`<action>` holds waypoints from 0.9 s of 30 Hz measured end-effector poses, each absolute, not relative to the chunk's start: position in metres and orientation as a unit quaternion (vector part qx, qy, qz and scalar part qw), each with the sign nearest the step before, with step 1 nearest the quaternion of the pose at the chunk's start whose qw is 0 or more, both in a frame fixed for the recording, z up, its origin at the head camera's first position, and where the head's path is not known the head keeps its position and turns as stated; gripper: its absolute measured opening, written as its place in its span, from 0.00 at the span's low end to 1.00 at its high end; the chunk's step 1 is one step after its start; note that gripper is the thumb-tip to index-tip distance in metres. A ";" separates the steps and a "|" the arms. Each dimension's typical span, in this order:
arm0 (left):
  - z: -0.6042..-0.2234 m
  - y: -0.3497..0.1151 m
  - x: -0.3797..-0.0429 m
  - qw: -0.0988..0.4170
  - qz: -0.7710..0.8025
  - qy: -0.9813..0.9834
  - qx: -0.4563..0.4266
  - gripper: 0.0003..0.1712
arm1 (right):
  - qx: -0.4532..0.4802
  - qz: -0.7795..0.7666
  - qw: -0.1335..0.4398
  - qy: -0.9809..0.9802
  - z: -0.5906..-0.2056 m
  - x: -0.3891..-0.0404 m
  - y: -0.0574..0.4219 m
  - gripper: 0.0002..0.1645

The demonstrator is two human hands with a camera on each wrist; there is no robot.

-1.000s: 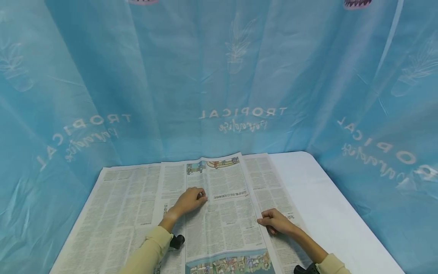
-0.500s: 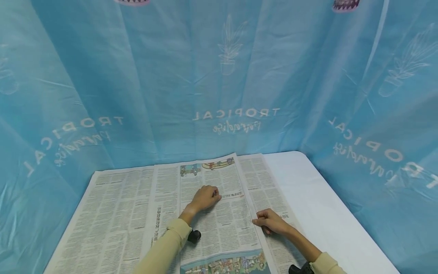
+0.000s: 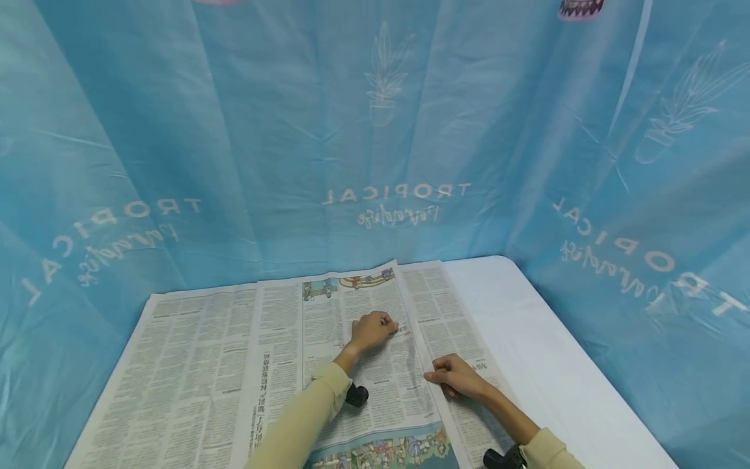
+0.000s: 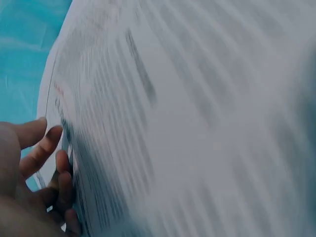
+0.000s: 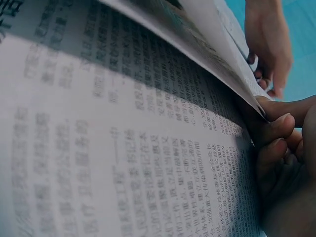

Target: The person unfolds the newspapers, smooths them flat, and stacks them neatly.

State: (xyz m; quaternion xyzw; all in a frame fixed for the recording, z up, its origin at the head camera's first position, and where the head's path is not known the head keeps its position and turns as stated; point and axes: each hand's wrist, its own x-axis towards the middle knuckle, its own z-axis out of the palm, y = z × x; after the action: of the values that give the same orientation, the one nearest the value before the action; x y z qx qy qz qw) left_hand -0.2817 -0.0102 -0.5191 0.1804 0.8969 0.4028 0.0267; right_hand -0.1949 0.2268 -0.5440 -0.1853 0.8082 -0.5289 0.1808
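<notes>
A folded newspaper sheet (image 3: pixel 398 371) with colour pictures at its top and bottom lies over a wider spread newspaper (image 3: pixel 181 365). My right hand (image 3: pixel 458 375) pinches the right edge of the upper sheet between thumb and fingers. In the right wrist view that edge rises off the page below and casts a shadow on it. My left hand (image 3: pixel 374 329) is over the upper part of the same sheet, its fingers loosely curled. Seen from the left wrist, its thumb and fingers (image 4: pixel 35 129) are apart with nothing between them, close to the paper.
A white tabletop (image 3: pixel 527 339) shows to the right of the papers. Blue printed curtains (image 3: pixel 281 163) hang behind the table and along its sides. Black wrist cameras (image 3: pixel 356 395) sit at both cuffs.
My left hand has moved right across the upper sheet, towards its right edge. The right hand keeps its pinch there. The head view has shifted slightly to the right.
</notes>
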 end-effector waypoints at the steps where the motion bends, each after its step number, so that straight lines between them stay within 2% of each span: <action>1: -0.519 -0.006 -0.281 0.024 0.402 0.899 0.170 0.13 | -0.186 -0.529 0.180 0.808 -0.544 -0.195 0.226 0.28; 9: -0.516 0.020 -0.272 0.005 0.414 0.908 0.067 0.25 | -0.175 -0.518 0.177 0.818 -0.543 -0.195 0.224 0.29; 16: -0.512 0.029 -0.273 0.041 0.378 0.924 0.038 0.32 | -0.173 -0.513 0.177 0.822 -0.543 -0.195 0.224 0.29; 21: -0.507 0.032 -0.273 0.071 0.350 0.934 0.028 0.34 | -0.171 -0.526 0.178 0.814 -0.543 -0.195 0.223 0.29; 27: -0.502 0.031 -0.273 0.082 0.350 0.933 0.023 0.33 | -0.166 -0.530 0.180 0.812 -0.543 -0.195 0.222 0.28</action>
State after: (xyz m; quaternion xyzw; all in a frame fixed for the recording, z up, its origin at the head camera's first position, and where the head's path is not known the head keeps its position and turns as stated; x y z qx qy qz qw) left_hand -0.2726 0.0306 -0.5019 0.0232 0.9327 0.3504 0.0823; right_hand -0.1954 0.2221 -0.5434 -0.1660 0.8120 -0.5298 0.1800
